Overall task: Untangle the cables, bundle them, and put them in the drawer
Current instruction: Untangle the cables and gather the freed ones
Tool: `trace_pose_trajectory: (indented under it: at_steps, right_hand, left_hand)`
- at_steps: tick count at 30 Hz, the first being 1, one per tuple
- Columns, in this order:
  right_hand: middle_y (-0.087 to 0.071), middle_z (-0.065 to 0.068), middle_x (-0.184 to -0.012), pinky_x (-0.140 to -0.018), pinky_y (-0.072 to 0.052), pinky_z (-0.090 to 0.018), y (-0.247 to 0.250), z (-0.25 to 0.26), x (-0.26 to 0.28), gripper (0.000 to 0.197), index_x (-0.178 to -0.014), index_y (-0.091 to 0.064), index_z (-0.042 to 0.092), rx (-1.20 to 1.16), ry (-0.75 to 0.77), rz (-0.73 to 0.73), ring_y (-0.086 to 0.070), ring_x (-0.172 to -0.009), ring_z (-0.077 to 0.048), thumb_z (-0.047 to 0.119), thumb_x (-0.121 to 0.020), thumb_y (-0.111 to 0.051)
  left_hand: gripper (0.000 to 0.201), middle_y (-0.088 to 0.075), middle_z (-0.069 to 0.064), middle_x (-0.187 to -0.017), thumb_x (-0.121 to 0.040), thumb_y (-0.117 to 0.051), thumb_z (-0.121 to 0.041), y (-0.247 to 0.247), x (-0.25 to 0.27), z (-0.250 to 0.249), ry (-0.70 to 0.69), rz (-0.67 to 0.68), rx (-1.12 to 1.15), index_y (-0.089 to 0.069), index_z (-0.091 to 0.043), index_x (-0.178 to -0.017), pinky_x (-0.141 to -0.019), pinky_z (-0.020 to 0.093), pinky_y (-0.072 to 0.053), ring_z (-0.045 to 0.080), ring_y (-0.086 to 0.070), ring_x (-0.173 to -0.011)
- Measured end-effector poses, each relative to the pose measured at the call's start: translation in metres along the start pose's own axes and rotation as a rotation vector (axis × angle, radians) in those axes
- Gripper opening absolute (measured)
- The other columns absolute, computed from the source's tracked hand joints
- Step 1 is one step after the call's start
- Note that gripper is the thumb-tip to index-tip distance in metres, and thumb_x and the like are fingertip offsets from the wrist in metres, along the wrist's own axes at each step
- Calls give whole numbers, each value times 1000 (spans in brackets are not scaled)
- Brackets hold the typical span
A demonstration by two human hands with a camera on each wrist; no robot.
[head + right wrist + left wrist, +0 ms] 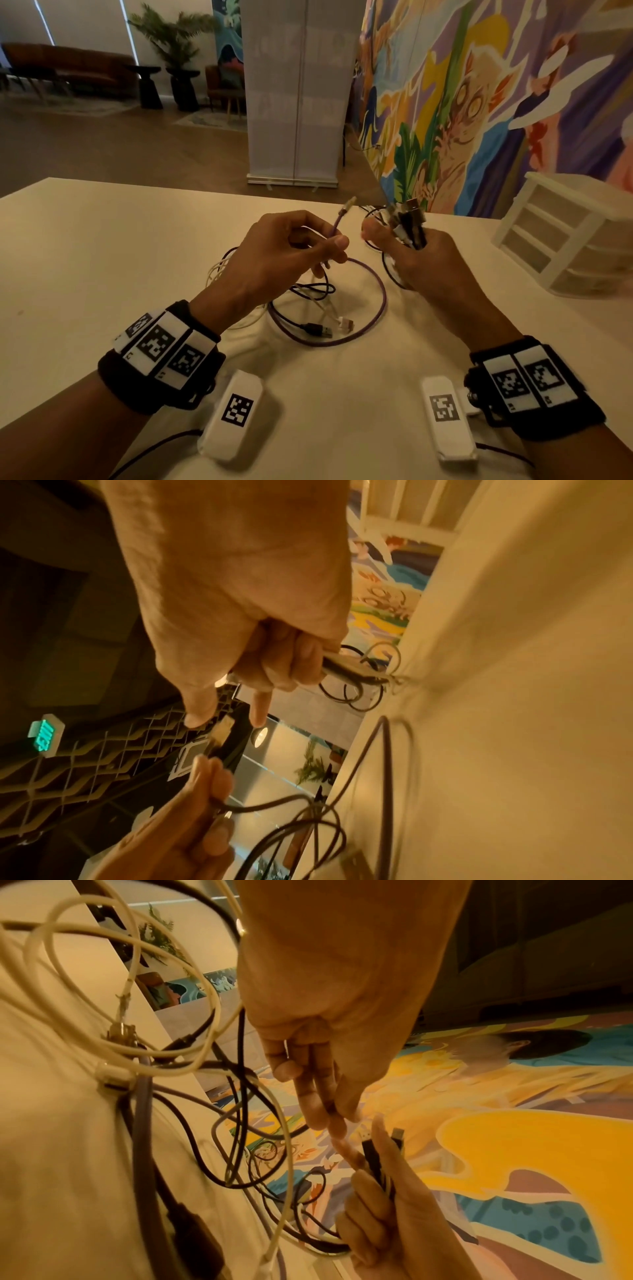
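Note:
My left hand (301, 243) pinches a purple cable (363, 329) just below its pale plug (349, 202), holding that end up above the table. The cable's loop trails down onto the tabletop. My right hand (411, 253) grips a bunch of cable ends (409, 219), black and silver plugs sticking up out of the fist, with thumb and forefinger stretched toward the purple plug. In the right wrist view the plug (221, 730) sits between those two fingertips (197, 718). Tangled white, black and purple cables (308, 298) lie under both hands, also seen as a tangle (171, 1069) in the left wrist view.
A white drawer unit (565, 236) stands on the table (102, 257) at the right, its drawers closed. Two white tagged blocks (236, 418) (445, 414) lie near the front edge. A painted wall runs behind the table at the right.

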State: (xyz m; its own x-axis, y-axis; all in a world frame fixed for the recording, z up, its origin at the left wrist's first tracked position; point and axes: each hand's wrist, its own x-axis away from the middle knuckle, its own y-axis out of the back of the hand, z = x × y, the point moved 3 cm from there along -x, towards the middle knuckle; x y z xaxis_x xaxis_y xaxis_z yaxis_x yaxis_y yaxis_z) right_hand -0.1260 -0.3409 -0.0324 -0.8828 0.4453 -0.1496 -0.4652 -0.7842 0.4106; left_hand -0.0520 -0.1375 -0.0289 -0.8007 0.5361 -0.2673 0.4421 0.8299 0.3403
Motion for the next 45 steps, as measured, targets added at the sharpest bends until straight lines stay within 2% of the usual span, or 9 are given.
trace_pose_trajectory:
  at_steps: [5,11,17,23,27,30,33,37,45]
  right_hand:
    - [-72,27,-72,-78,-43,-23,-12,2,5,27,-95,-78,36,-43,102,47,-64,-76,14,61,-84,-75]
    - [-32,4,-59,-54,-22,-34,0,1,2,24,-105,-73,6,-504,160,93,-26,-53,-13,30,-101,-68]
    - [-42,0,-67,-55,-31,-30,-12,5,3,35,-75,-64,22,-546,75,176,-33,-55,-12,37,-106,-59]
    - [-68,-3,-87,-79,-54,-32,-4,10,0,27,-92,-62,19,-851,90,123,-64,-86,-18,39,-107,-52]
    - [-44,-3,-67,-106,-55,-46,2,9,-3,25,-100,-56,16,-1002,62,101,-56,-92,-28,36,-112,-49]
    - [-28,1,-67,-88,-59,-35,7,10,-2,31,-92,-53,18,-1099,45,117,-41,-65,-17,40,-113,-47]
    - [-20,5,-67,-57,-36,-24,19,12,-3,38,-82,-51,21,-1155,56,122,-21,-54,-11,46,-111,-51]
    - [-14,4,-59,-56,-18,-28,35,12,-4,39,-68,-52,27,-1123,85,54,-10,-50,-13,36,-104,-65]
    - [-14,4,-52,-50,-23,-29,39,8,-4,62,-63,-19,23,-1154,79,95,-11,-46,-12,46,-110,-51]
  left_hand:
    - [24,-82,-14,-93,-92,-74,-41,-6,2,3,-5,123,-116,-77,-24,-109,-83,25,-58,3,-76,-91]
    - [25,-73,-26,-115,-98,-64,-56,-8,4,4,-28,225,-242,-74,-43,-117,-90,33,-59,2,-67,-105]
    - [24,-74,-26,-110,-98,-65,-51,-10,5,7,-63,249,-269,-76,-39,-116,-85,29,-55,0,-66,-103]
    - [38,-64,-29,-130,-97,-67,-52,-5,4,9,-57,241,-368,-61,-51,-135,-93,28,-48,2,-51,-120]
    - [39,-61,-29,-132,-98,-63,-56,-4,4,13,4,264,-417,-58,-51,-137,-95,30,-48,6,-45,-126]
    - [31,-62,-29,-122,-102,-60,-52,-3,1,13,15,225,-425,-64,-46,-132,-90,24,-47,4,-49,-122]
    - [32,-59,-28,-113,-102,-59,-53,1,1,14,65,216,-501,-66,-40,-131,-88,30,-45,9,-45,-124]
    - [28,-47,-33,-99,-100,-61,-56,6,3,16,137,241,-560,-71,-39,-120,-82,24,-42,8,-44,-118]
    - [36,-71,-22,-111,-95,-59,-66,-1,6,13,59,374,-596,-72,-45,-122,-103,39,-49,3,-58,-112]
